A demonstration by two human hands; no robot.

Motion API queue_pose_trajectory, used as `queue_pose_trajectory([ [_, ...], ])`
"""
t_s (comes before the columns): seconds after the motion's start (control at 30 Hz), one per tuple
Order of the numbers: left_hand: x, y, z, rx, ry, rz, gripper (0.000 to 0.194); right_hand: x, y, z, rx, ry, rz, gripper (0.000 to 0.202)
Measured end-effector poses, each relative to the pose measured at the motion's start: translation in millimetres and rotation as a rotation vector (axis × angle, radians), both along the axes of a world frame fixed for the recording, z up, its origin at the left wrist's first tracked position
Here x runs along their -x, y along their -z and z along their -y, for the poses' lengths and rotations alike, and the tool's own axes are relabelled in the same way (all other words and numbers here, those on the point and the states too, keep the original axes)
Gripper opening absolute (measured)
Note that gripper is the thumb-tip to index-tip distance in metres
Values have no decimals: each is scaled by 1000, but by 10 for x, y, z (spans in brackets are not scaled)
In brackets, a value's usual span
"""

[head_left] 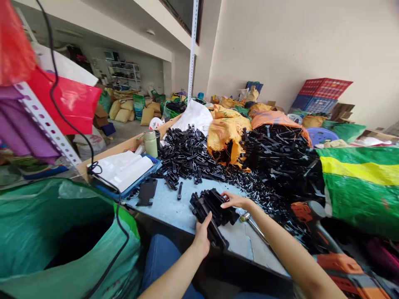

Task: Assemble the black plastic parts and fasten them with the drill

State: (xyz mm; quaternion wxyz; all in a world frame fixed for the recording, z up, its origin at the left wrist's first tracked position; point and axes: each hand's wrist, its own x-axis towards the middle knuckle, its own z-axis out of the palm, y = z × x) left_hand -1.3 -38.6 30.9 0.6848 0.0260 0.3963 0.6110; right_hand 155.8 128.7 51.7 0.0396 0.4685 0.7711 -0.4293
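At the near edge of the light blue table [165, 205], my left hand [202, 236] is wrapped round a long black plastic part [210, 226], thumb on top. My right hand [233, 201] touches a cluster of similar black parts [215, 203] just behind it, fingers bent over their right side; whether it grips one is hard to tell. A single small black piece [180, 191] lies farther left. Behind my hands spreads a heap of black parts [187, 153], with many small screws [254, 189] to its right.
An orange cordless tool [333, 249] and a metal rod [257, 229] lie at the right. A green sack [62, 232] stands open at the left. Orange sacks [227, 131], a green bottle [151, 144] and a blue tray [152, 166] with white sheets are farther back.
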Motion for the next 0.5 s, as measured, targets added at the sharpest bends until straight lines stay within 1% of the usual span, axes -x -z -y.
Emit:
queue_pose_trajectory([
  [0.07, 48, -15, -6, -25, 78, 32, 57, -7, 40, 161, -3, 25, -60, 84],
  [0.13, 90, -68, -28, -73, 129, 51, 61, 8, 96, 319, 10, 80, -187, 81],
  [0.17, 107, -104, -35, -107, 125, 49, 61, 25, 121, 391, 21, 119, -274, 78],
  [0.23, 149, -194, -30, -189, 74, 24, 60, 91, 141, 509, 36, 185, -459, 74],
  [0.3, 242, -314, 10, -284, -4, -16, 58, 240, 83, 581, 27, 199, -585, 72],
  [0.37, 429, -480, 85, -371, -105, -79, 54, 525, -70, 614, -7, 162, -650, 69],
  [0.4, 567, -584, 137, -398, -157, -119, 52, 730, -177, 624, -33, 125, -674, 67],
  [0.43, 732, -702, 198, -407, -219, -163, 50, 977, -296, 638, -53, 76, -702, 66],
  [0.5, 1130, -969, 347, -386, -351, -254, 48, 1572, -542, 693, -50, -48, -794, 63],
])
